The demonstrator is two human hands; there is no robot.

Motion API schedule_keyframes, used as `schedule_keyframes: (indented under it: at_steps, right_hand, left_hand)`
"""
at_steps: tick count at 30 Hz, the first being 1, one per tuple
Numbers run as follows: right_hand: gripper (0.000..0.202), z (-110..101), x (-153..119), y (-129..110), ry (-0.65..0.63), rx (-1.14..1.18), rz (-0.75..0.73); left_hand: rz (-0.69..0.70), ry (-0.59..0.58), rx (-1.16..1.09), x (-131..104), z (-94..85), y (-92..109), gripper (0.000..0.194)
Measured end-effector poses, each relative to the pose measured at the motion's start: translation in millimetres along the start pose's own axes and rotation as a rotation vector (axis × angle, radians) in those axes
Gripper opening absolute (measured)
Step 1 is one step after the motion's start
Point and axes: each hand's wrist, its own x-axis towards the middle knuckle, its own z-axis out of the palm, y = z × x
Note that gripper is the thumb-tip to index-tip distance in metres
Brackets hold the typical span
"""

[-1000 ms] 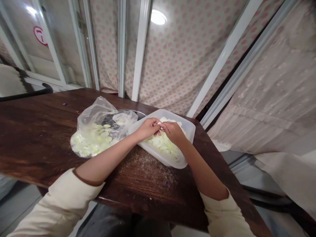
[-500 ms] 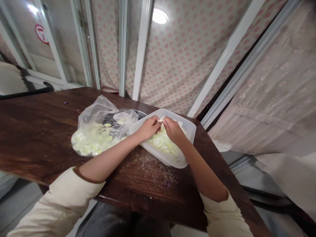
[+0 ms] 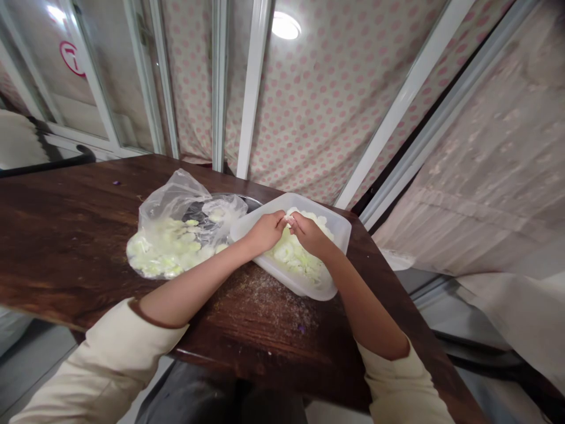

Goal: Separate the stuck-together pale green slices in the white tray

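Observation:
My left hand [image 3: 266,231] and my right hand [image 3: 310,234] meet above a translucent white plastic tub [image 3: 341,235]. Thumbs and fingertips are pinched together on a small white petal-like piece [image 3: 290,212] between them. Whether it is fabric or something else, I cannot tell. Many pale yellow-green petal-like pieces [image 3: 293,254] fill the tub below. Left of it lies a clear plastic bag [image 3: 165,197], open and crumpled, with similar pale pieces inside. My left forearm passes in front of the bag's right side.
Behind the bag, a round metal tray's rim [image 3: 242,198] shows on the dark wooden table [image 3: 66,235]. White specks [image 3: 269,300] and a purple bit [image 3: 301,328] lie near the front. Framed panes with a dotted curtain [image 3: 309,106] stand behind the table.
My fingertips have shifted slightly on the white piece, and the hands have drawn a little apart, showing more of the pieces in the tub. Bag and tub stay in place.

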Motion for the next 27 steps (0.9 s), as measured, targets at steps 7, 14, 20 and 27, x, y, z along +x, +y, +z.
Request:
schedule_keyframes:
  at_steps: [7,14,20,27]
  right_hand:
    - [0.031,-2.3,4.1,2.2,0.129,0.051,-0.063]
    - [0.035,-3.7,3.9,1.9,0.028,0.359,-0.01]
    - [0.031,-2.3,4.7,3.8,0.039,0.463,-0.002]
    - [0.035,-3.9,2.9,7.6,0.033,0.529,0.01]
  left_hand:
    - [-0.014,0.062,-0.176,-2.9,-0.9,5.1,0.024]
    - [-0.068,-0.224,-0.799,2.7,-1.2,0.6,0.028]
    - [-0.054,-0.196,-0.723,2.1,-2.4,1.0,0.033]
    - [-0.174,-0.279,-0.815,1.1,-3.6,8.4,0.026]
